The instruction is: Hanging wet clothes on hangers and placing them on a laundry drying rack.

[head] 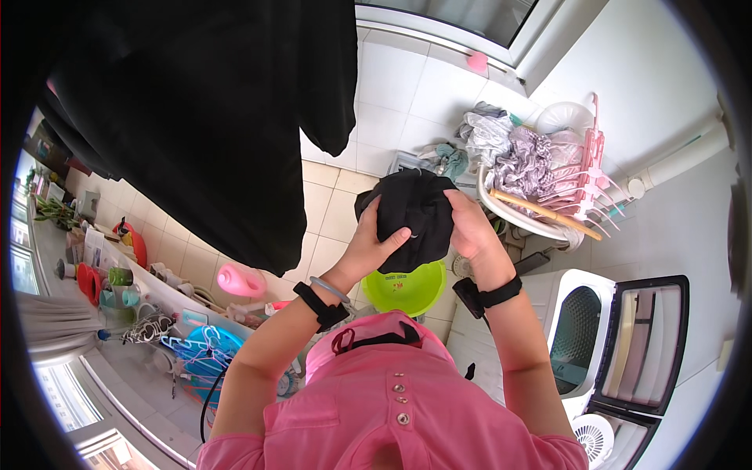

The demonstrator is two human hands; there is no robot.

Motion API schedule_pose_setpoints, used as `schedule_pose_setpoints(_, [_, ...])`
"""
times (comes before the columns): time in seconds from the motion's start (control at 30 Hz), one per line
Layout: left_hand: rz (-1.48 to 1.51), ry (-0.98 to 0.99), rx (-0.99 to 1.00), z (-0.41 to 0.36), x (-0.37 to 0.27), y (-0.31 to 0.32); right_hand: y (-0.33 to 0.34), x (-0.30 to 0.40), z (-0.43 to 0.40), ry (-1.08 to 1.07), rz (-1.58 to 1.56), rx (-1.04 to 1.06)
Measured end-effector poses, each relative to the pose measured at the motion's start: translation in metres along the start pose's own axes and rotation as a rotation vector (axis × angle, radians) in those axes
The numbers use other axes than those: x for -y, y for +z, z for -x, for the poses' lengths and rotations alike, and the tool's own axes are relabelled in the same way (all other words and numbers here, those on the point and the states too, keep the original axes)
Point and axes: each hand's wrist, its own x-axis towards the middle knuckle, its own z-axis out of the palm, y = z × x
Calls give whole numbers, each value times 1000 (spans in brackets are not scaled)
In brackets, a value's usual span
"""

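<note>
A bundled black cloth item [414, 220], perhaps a garment or a cap, is held up in front of me between both hands. My left hand [376, 238] grips its left side, thumb across the front. On the other side, my right hand [470, 223] has hold of the right edge. Below the bundle, a lime-green plastic basin [406, 291] shows partly, its far rim hidden by the cloth. A large black garment [194, 129] hangs at the upper left, close to the camera and apart from my hands.
At the right stands a white washing machine [573, 288] with its lid [645, 346] raised. A white sink [511, 214] holds crumpled laundry [520, 153], a pink clip hanger [587, 176] and a wooden stick [546, 214]. Leftward are a pink bottle [241, 280] and several hangers [205, 346].
</note>
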Motion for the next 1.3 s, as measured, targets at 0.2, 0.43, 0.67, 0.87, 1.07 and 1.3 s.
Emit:
schedule_pose_setpoints(0.2, [600, -526, 6, -17, -13, -46, -32, 29, 5, -68, -104, 42])
schedule_pose_setpoints(0.43, [331, -360, 441, -8, -28, -4, -18, 9, 22, 73, -192, 61])
schedule_pose_setpoints(0.67, [401, -294, 139, -18, -34, -16, -40, 22, 32, 90, -76, 73])
schedule_pose_setpoints(0.87, [282, -185, 207, -35, -85, -35, -62, 19, 29, -69, 217, -47])
schedule_pose_setpoints(1.07, [434, -311, 180, -38, -106, -24, -59, -3, 9, -769, 539, -256])
schedule_pose_setpoints(1.3, [596, -307, 87, -34, -105, -16, -10, -48, 23, -611, 596, 87])
